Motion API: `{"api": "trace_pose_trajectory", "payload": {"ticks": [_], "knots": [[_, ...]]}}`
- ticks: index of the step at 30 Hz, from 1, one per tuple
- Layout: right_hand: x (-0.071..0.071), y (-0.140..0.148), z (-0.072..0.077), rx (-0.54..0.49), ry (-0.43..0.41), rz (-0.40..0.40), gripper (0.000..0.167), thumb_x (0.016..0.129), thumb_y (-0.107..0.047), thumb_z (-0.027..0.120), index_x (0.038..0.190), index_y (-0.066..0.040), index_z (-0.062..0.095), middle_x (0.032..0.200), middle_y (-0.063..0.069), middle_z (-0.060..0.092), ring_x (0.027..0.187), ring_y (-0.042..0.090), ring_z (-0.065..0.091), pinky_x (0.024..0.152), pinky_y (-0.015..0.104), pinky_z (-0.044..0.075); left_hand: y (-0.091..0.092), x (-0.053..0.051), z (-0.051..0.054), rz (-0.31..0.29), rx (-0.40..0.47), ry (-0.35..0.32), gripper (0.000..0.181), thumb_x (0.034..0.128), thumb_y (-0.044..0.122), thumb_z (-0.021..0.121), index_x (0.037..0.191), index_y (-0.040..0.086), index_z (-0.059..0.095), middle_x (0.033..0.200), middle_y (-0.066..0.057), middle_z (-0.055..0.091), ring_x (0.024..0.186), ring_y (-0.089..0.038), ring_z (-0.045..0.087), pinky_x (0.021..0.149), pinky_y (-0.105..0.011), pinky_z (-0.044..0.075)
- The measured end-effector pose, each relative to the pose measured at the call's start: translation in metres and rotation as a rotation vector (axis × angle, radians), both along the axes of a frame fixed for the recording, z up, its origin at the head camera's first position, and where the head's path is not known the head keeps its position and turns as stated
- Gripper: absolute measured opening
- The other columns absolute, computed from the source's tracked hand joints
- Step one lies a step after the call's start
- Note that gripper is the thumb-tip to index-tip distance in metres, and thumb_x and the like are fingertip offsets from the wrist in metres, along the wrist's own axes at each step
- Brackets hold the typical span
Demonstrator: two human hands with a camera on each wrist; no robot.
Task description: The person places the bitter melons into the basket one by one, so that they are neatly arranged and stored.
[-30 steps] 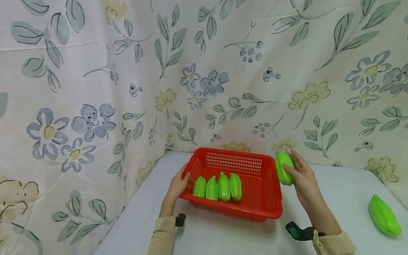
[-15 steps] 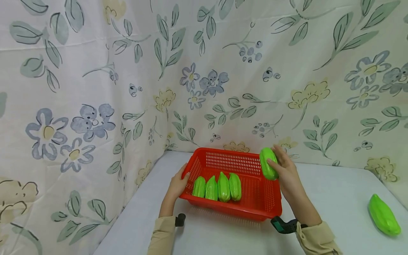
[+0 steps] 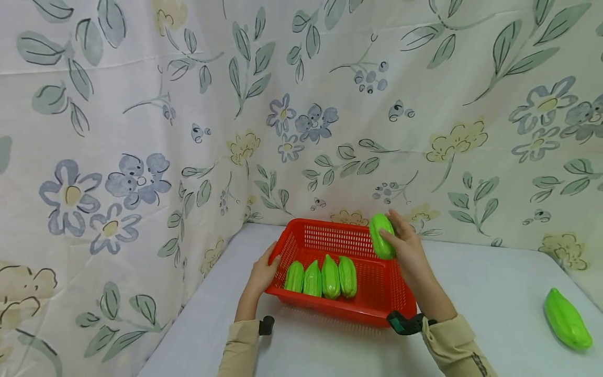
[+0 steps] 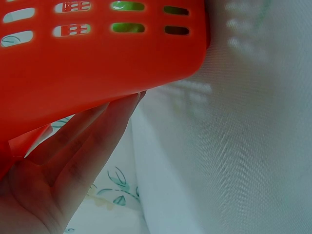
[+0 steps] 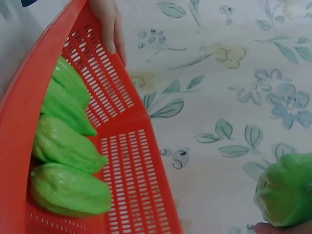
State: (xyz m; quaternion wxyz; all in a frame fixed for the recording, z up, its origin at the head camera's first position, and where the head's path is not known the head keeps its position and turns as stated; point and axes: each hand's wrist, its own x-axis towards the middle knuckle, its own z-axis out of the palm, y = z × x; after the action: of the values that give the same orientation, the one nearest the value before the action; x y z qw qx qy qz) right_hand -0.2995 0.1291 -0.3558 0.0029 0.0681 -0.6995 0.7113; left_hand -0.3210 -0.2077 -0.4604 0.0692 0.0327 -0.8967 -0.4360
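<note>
In the head view a red perforated basket [image 3: 339, 312] stands on the white table. My left hand [image 3: 263, 269] grips its left rim, thumb over the edge; in the left wrist view the fingers [image 4: 92, 151] lie along the outside of the wall. My right hand [image 3: 409, 248] holds a shiny green ridged gourd [image 3: 380, 235] above the basket's right part, thumb on the near side. Several similar gourds [image 3: 331, 277] lie side by side in the basket's left half. In the right wrist view the held gourd [image 5: 285, 190] shows only partly at the right edge.
Another green gourd [image 3: 567, 319] lies on the white table [image 3: 499, 303] at the far right. Floral cloth [image 3: 330, 183] hangs behind the table and along its left side. A dark wrist camera [image 3: 405, 323] sits on the right wrist.
My right hand has carried the held gourd leftward, from beside the basket's right rim to above its inside. The left hand, the basket and the other gourds have stayed in place.
</note>
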Motion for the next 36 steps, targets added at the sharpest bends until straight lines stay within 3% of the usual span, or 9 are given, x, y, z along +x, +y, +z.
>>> {"api": "trace_pose_trajectory", "payload": {"ticks": [8, 17, 24, 36], "knots": [[-0.011, -0.014, 0.004, -0.011, 0.028, 0.034, 0.066, 0.103, -0.014, 0.046, 0.158, -0.013, 0.009, 0.165, 0.009, 0.01, 0.151, 0.025, 0.014, 0.12, 0.045, 0.022, 0.0, -0.001, 0.0, 0.001, -0.002, 0.006, 0.052, 0.1016, 0.024, 0.049, 0.151, 0.015, 0.036, 0.139, -0.023, 0.054, 0.091, -0.028, 0.059, 0.072, -0.039, 0.049], [-0.022, -0.025, 0.002, -0.029, 0.008, 0.035, 0.067, 0.102, -0.011, 0.046, 0.158, -0.011, 0.008, 0.165, 0.011, 0.01, 0.151, 0.025, 0.013, 0.12, 0.044, 0.02, -0.001, -0.001, -0.001, -0.008, 0.004, 0.016, 0.052, 0.1016, 0.023, 0.049, 0.151, 0.013, 0.037, 0.138, -0.024, 0.054, 0.094, -0.028, 0.059, 0.076, -0.044, 0.051], [-0.031, -0.031, -0.002, -0.01, -0.031, 0.043, 0.067, 0.103, -0.012, 0.046, 0.158, -0.013, 0.009, 0.165, 0.009, 0.012, 0.15, 0.025, 0.018, 0.117, 0.044, 0.026, 0.0, 0.0, 0.0, -0.012, 0.008, 0.009, 0.052, 0.1016, 0.025, 0.049, 0.151, 0.014, 0.037, 0.138, -0.024, 0.055, 0.093, -0.027, 0.059, 0.074, -0.042, 0.05], [-0.047, -0.035, -0.02, 0.068, -0.096, 0.044, 0.068, 0.101, -0.009, 0.047, 0.157, -0.007, 0.009, 0.163, 0.019, 0.015, 0.148, 0.034, 0.022, 0.117, 0.048, 0.026, -0.001, 0.0, -0.001, -0.009, 0.005, 0.013, 0.052, 0.1015, 0.025, 0.049, 0.151, 0.013, 0.037, 0.137, -0.024, 0.055, 0.093, -0.028, 0.06, 0.074, -0.042, 0.051]]}}
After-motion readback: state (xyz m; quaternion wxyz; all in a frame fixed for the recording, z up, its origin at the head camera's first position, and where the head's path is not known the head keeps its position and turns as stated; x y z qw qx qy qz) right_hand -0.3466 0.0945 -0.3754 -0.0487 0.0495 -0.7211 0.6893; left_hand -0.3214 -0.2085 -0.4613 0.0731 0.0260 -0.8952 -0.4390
